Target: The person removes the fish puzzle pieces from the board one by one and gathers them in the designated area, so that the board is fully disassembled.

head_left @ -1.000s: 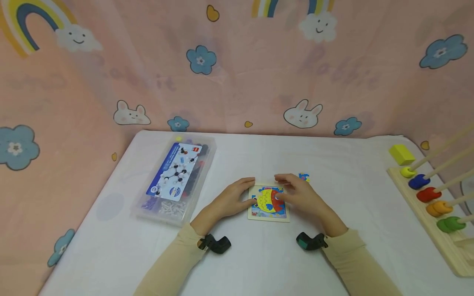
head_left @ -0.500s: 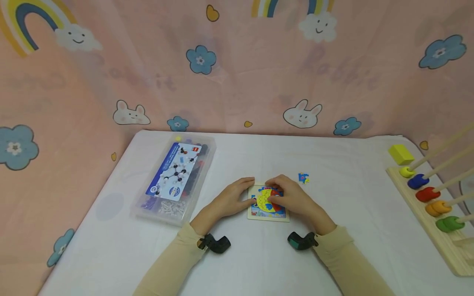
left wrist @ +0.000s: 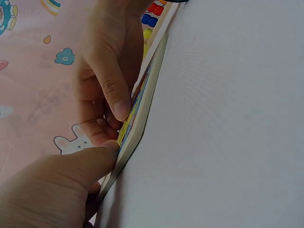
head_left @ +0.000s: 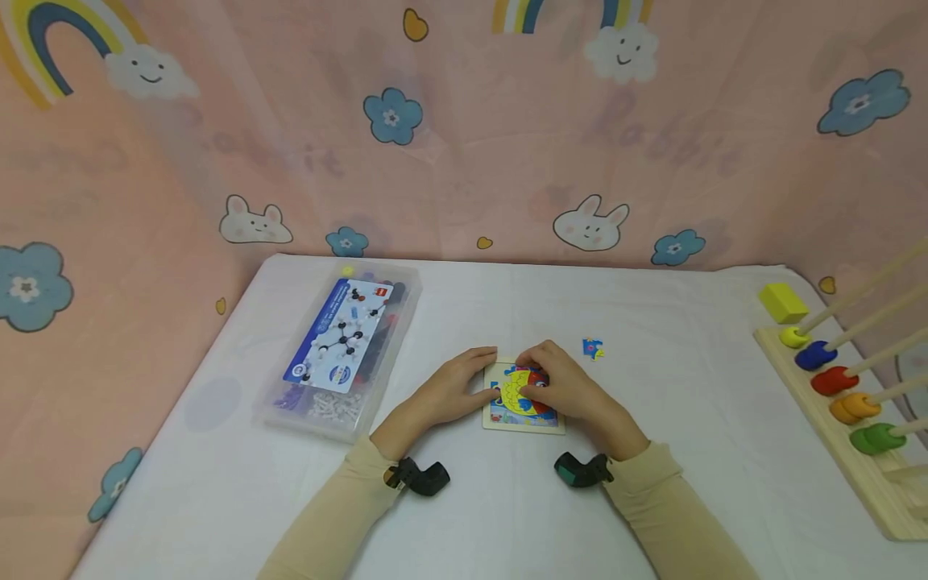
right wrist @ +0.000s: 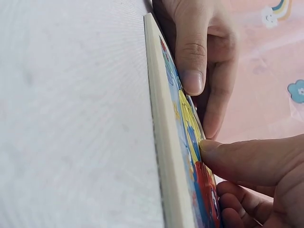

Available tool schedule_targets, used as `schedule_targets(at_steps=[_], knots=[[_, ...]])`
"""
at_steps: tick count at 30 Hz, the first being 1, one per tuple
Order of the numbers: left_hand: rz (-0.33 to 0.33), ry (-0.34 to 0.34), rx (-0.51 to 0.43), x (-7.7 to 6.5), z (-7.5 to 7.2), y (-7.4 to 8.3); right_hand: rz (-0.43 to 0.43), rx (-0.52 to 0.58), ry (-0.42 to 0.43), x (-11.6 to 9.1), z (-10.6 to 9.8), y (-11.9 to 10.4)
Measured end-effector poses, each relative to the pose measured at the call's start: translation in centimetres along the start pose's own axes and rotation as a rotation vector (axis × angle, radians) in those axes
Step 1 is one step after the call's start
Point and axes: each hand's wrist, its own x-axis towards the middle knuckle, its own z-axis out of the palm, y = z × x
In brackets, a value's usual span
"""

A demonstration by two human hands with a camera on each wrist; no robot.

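A small wooden jigsaw puzzle (head_left: 524, 427) lies flat in its pale tray, with a yellow and red fish in a blue scene. Bare wood shows at its upper left. My left hand (head_left: 451, 388) holds the tray's left side, thumb on the near face and fingers by the far edge. Over the picture, my right hand (head_left: 573, 391) bends its fingers, and its thumb (right wrist: 228, 159) touches the fish's yellow part. I cannot tell whether it pinches a piece or only presses. Beyond that hand, a loose blue puzzle piece (head_left: 593, 348) lies on the cloth.
On the left lies a clear plastic case (head_left: 341, 350) of molecular model parts. A wooden bead rack (head_left: 834, 427) with slanted rods and coloured beads stands at the right, a yellow block (head_left: 783, 304) behind it. White cloth (head_left: 464, 515) covers the table; a pink printed curtain (head_left: 464, 161) hangs behind.
My right hand has moved left from the tray's right side onto the fish, uncovering the loose piece fully. My left hand stays at the tray's left side.
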Motion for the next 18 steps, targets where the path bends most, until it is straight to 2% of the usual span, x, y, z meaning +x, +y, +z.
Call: schedule_targets(at_steps=[8,18], knots=[[0.004,0.002,-0.006,0.01,0.01,-0.16,0.020,0.024,0.004,0.21,0.28,0.14],[-0.011,-0.004,-0.015,0.06,0.18,-0.17,-0.020,0.076,0.035,0.46,0.76,0.98]])
